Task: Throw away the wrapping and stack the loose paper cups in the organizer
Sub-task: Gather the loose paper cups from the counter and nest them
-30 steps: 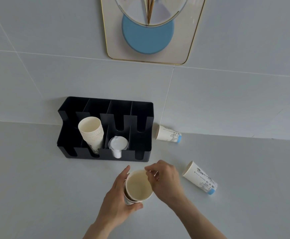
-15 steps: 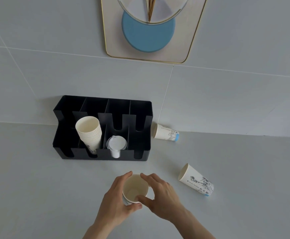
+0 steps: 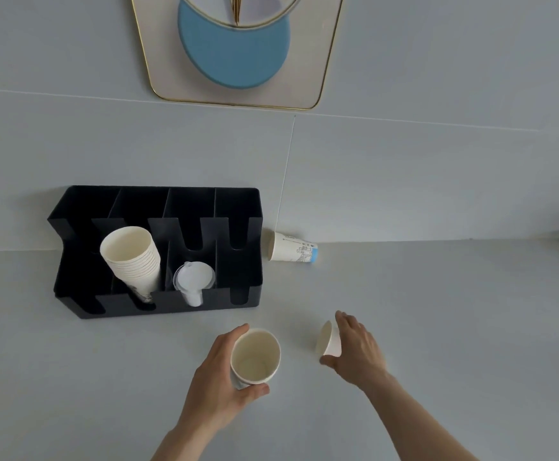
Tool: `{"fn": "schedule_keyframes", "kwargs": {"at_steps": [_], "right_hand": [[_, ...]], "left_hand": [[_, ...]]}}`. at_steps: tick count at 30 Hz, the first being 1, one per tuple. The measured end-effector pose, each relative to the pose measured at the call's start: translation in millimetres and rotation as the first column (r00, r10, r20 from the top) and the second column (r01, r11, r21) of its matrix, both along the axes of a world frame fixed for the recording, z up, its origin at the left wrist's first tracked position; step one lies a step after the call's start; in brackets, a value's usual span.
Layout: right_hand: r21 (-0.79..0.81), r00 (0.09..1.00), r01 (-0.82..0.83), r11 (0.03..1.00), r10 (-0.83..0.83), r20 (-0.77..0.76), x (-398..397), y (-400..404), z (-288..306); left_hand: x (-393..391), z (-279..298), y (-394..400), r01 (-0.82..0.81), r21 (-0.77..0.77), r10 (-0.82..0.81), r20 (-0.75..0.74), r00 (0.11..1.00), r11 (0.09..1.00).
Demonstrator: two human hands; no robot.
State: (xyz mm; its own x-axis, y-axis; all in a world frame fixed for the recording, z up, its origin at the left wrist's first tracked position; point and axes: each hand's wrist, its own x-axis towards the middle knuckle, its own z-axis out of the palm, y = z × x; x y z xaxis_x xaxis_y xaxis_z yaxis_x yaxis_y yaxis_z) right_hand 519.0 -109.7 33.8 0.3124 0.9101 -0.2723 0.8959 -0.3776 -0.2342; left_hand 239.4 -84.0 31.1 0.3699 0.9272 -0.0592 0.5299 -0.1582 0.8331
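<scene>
The left hand (image 3: 220, 377) is wrapped around a paper cup (image 3: 255, 356) held mouth-up just above the counter (image 3: 438, 311), thumb at the near side and fingers curled round the far side; whether this is a single cup or a few nested together cannot be told from the rim alone. To its right, the right hand (image 3: 354, 347) lies over a second cup (image 3: 329, 339) that rests on its side with the mouth facing left — the fingers are spread and arched over it, thumb under the near edge, touching the cup but not clearly clamped on it, so a firm grip cannot be told. The two hands are apart, with bare counter between them. Beyond them, against the wall, sits the black organizer (image 3: 238, 207), split into a row of slotted compartments. A tilted stack (image 3: 131, 257) of paper cups leans in the second front compartment from the left, mouths toward the camera. In the compartment just right of it stand clear plastic lids (image 3: 193, 277). Just beside the organizer's right end a third loose cup (image 3: 291, 251) lies on its side at the foot of the wall, mouth toward the organizer, its blue-printed base pointing right. Higher on the tiled wall hangs a gold-rimmed panel (image 3: 318, 61) with a blue disc (image 3: 235, 58) on it. No wrapping is in view.
</scene>
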Motion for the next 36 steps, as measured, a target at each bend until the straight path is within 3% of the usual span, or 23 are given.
{"fn": "schedule_keyframes", "kwargs": {"at_steps": [4,8,14,21,26,31,36], "right_hand": [[-0.085,0.998,-0.049,0.995,0.052,0.032,10,-3,-21],[-0.051,0.992,-0.11,0.993,0.113,0.059,14,-5,-27],[0.316,0.947,0.068,0.946,0.038,-0.319,5,13,22],[0.543,0.74,0.08,0.836,0.316,-0.594,-36,12,98],[0.491,0.687,0.005,0.871,0.354,-0.635,-57,4,88],[0.383,0.797,-0.149,0.912,0.34,-0.499,-62,-4,50],[0.355,0.815,-0.286,0.89,0.42,-0.398,-58,-6,22]], "left_hand": [[13,1,-2,-0.01,-0.001,0.01,-0.02,1.0,1.0],[24,2,-2,-0.041,-0.009,0.041,-0.045,0.998,0.999],[31,4,-4,-0.078,0.005,0.078,-0.052,0.996,0.997],[35,6,-7,-0.092,0.019,0.093,-0.042,0.995,0.996],[36,7,-8,-0.107,0.001,0.107,-0.02,0.994,0.994],[36,6,-8,-0.152,-0.03,0.153,0.023,0.988,0.988],[37,8,-6,-0.13,-0.029,0.131,0.015,0.991,0.991]]}}
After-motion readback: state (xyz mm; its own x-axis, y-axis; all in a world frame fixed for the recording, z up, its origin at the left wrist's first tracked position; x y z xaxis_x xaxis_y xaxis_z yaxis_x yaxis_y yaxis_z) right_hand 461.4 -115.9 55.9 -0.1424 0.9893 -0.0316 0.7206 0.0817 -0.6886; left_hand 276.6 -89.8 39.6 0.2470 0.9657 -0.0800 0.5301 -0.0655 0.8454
